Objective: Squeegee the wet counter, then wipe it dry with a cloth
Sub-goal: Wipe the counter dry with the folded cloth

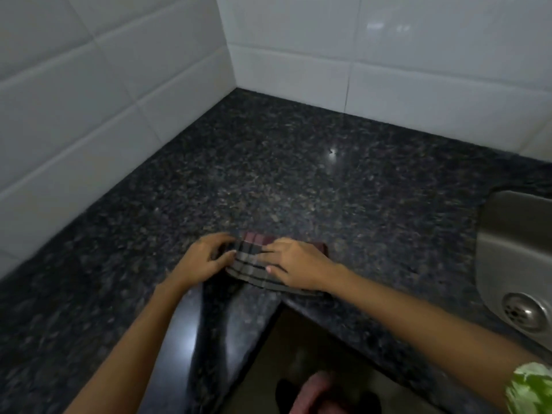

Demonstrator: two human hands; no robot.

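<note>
A folded checked cloth [252, 264], grey and maroon, lies on the dark speckled granite counter [298, 174] near the inner corner of its front edge. My left hand [206, 258] grips the cloth's left end with curled fingers. Flat on the cloth's right half lies my right hand [298, 262], fingers pointing left and pressing it against the counter. No squeegee is in view.
White tiled walls [89, 100] close the counter at the left and back, meeting in a corner. A steel sink [513, 255] with a drain [524, 310] is set in at the right. The floor and a foot show below the counter's front edge.
</note>
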